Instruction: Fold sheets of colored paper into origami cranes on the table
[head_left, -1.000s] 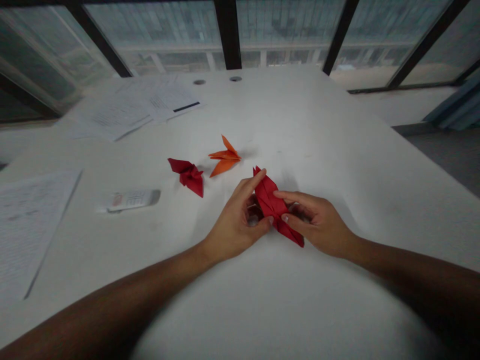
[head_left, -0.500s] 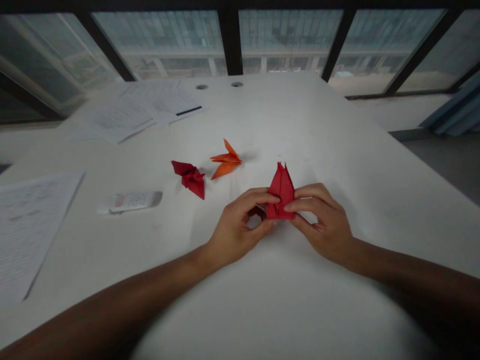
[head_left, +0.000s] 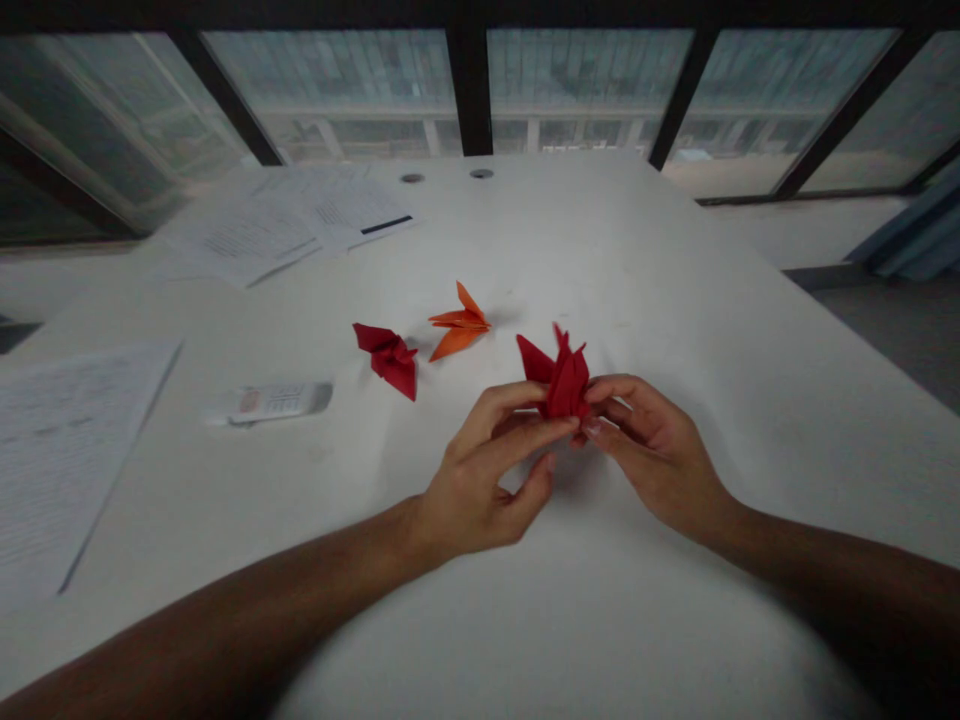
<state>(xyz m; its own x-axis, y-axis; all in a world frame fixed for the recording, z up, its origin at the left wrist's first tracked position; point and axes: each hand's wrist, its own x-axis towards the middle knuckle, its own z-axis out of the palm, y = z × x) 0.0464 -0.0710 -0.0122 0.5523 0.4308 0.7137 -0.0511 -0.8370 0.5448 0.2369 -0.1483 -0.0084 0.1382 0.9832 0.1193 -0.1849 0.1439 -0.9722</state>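
Observation:
Between my hands, just above the white table, is a red folded-paper origami piece [head_left: 564, 385] with several pointed flaps rising from it. One flap sticks out to the left. My left hand [head_left: 495, 465] grips it from the left, index and middle fingers against its side and lower edge, thumb apart below. From the right, my right hand [head_left: 656, 445] pinches its lower right part between thumb and fingers. The underside is partly hidden by my fingers. Beyond my left hand lie a dark red origami crane [head_left: 390, 360] and an orange origami crane [head_left: 461, 322].
A white tube with a label [head_left: 274, 402] lies on the white table [head_left: 600, 600], left of the cranes. Printed sheets [head_left: 67, 450] are at the left edge, with more papers [head_left: 262, 235] at the far left. Dark-framed windows stand behind the table.
The red paper has gone from a narrow, upright folded shape to one with its flaps spread, one out to the left. My left thumb has come away from its bottom edge. The view has shifted slightly.

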